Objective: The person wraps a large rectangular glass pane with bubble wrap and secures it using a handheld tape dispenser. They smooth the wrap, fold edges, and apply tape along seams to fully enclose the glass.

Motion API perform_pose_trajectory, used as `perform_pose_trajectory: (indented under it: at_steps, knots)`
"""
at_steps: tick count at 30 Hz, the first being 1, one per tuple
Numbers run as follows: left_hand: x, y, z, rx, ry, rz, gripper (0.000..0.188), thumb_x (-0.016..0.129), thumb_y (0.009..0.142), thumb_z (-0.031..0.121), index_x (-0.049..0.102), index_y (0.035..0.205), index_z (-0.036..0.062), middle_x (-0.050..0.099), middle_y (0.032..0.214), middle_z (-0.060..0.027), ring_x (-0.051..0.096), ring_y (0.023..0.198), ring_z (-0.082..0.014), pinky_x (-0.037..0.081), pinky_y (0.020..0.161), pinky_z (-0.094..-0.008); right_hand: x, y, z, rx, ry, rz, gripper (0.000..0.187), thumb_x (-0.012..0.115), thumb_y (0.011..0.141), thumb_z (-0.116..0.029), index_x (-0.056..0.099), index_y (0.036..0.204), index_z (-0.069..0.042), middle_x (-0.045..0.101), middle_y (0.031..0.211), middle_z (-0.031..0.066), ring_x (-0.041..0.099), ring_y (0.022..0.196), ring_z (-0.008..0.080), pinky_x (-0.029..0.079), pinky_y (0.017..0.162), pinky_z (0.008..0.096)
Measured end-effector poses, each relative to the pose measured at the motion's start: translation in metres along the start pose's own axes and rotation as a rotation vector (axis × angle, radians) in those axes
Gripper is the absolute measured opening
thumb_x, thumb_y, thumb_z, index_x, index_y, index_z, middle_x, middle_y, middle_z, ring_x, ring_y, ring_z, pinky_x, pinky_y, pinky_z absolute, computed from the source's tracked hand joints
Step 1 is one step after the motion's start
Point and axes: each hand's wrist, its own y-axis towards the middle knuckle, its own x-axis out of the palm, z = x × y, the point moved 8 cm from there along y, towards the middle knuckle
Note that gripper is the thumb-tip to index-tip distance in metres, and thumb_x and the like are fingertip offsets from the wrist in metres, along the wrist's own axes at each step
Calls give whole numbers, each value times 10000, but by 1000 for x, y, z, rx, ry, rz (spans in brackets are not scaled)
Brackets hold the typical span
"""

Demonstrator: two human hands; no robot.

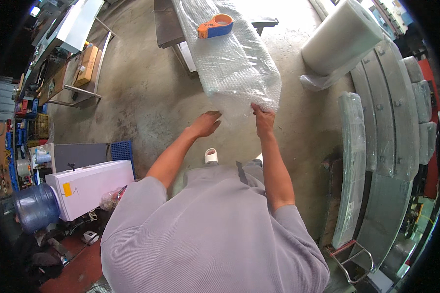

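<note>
A long piece wrapped in clear bubble wrap (234, 63) lies on the dark table (169, 24) and juts past its edge toward me. My left hand (207, 124) is closed at the left corner of the loose wrap end, its fingertips pinching the film. On the right corner, my right hand (264, 119) grips the same end between thumb and fingers. The loose flap is stretched between both hands. An orange and blue tape dispenser (216, 26) rests on top of the wrapped piece, beyond my reach of the flap.
A large roll of wrap (341, 36) stands at the far right. Beside it are several long wrapped panels (393, 107) and a narrow wrapped piece (351, 166). To the left are a white box (94, 188), a blue water bottle (35, 207) and a metal-framed workbench (80, 29).
</note>
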Motion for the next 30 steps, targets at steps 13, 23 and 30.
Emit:
perform_pose_trajectory:
  at_steps: [13,23,30]
  knots:
    - [8,104,28,-201,64,-442,743,447,1038,512,463,1410,-131,502,1447,-335,474,1365,-458,397,1135,-484,-7,-82,56,233,-451,-258,578,782,898,-401,672,1247,46,739,1108,188,710,979,244,542,903,354]
    - [31,147,-2,-724,-624,-639,572,416,1044,576,579,994,30,636,1050,-104,562,994,-237,440,935,-421,116,-31,73,-217,-550,-231,376,619,983,-306,641,1247,-39,651,1238,215,616,1159,389,485,994,515]
    - [-33,140,57,-92,-211,-468,398,559,1051,338,630,1238,-6,700,1046,-126,636,982,-209,494,913,-357,75,-31,68,-320,-340,554,220,697,923,-145,630,1092,-22,655,1164,161,612,1117,364,481,925,483]
